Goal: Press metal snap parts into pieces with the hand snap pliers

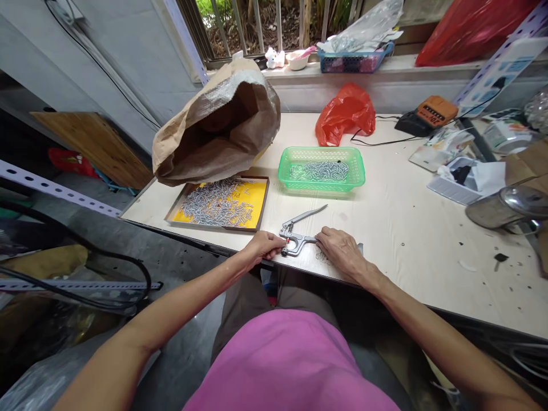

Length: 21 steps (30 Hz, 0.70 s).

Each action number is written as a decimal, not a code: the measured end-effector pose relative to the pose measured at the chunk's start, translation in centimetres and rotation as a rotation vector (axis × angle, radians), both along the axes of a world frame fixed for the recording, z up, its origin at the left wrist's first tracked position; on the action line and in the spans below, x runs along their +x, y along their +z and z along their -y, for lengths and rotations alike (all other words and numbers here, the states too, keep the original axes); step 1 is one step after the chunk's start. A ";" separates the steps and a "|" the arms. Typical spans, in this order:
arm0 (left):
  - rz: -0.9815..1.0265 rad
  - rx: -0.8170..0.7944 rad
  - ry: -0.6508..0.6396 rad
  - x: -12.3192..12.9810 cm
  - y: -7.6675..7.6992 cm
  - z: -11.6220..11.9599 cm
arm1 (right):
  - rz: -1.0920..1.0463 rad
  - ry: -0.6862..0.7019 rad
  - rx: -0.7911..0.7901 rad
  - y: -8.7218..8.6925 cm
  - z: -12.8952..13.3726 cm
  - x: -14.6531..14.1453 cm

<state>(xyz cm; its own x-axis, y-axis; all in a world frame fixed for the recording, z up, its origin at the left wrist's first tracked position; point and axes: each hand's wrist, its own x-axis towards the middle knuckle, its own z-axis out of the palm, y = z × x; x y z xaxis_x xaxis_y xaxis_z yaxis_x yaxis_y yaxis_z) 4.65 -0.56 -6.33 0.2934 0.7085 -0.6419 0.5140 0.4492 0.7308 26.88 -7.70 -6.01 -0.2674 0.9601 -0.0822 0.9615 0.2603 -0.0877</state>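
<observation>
A pair of grey metal snap-fastener pliers (298, 242) lies at the table's front edge, handles spread apart and a spring between them. My left hand (266, 246) is closed in a pinch at the jaws, beside a small red spot. Whatever its fingertips hold is too small to make out. Over the lower handle, my right hand (340, 251) is closed, covering most of it. A few small ring-like pieces (321, 257) lie by its fingers. Left of the pliers, a shallow tray with a yellow bottom (259, 200) carries many small silver metal parts (214, 205).
Behind the pliers stands a green plastic basket (321, 185) with similar silver parts. A large open paper bag (218, 125) leans over the tray. Farther back are a red plastic bag (346, 114) and an orange-black battery pack (430, 114). A metal cup (505, 208) is at right.
</observation>
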 end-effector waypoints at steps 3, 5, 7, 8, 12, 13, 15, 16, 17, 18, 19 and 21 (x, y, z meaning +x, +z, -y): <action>-0.028 -0.043 -0.033 0.3 0.5 -0.3 | -0.009 -0.012 -0.016 0.1 -0.1 -0.1; -0.043 -0.087 -0.055 0.5 0.9 -0.6 | -0.018 -0.016 -0.028 0.0 0.0 -0.2; -0.079 -0.133 -0.080 0.7 1.2 -1.0 | -0.028 -0.027 -0.040 0.0 0.1 -0.2; -0.106 -0.153 -0.091 0.8 1.3 -1.2 | -0.039 -0.031 -0.051 0.1 0.1 0.0; -0.171 -0.199 -0.140 1.0 1.3 -2.0 | -0.137 0.014 -0.041 0.2 -0.9 1.2; -0.178 -0.201 -0.153 1.0 1.2 -2.1 | -0.143 0.023 -0.013 0.2 -1.4 1.7; -0.196 -0.201 -0.169 1.0 1.2 -2.2 | -0.114 0.036 0.037 0.2 -2.9 2.6; -0.201 -0.199 -0.170 1.0 1.2 -2.1 | -0.090 0.046 0.037 0.2 -3.7 3.0; -0.196 -0.198 -0.167 1.0 1.3 -2.1 | -0.070 0.064 0.012 0.1 -4.5 3.3; -0.184 -0.197 -0.161 1.0 1.4 -2.0 | -0.058 0.088 -0.030 0.0 -5.3 3.5; -0.167 -0.195 -0.154 1.0 1.5 -1.8 | -0.054 0.112 -0.078 -0.1 -5.9 3.7; -0.132 -0.189 -0.138 1.0 1.8 -1.6 | -0.064 0.155 -0.146 -0.3 -6.9 3.8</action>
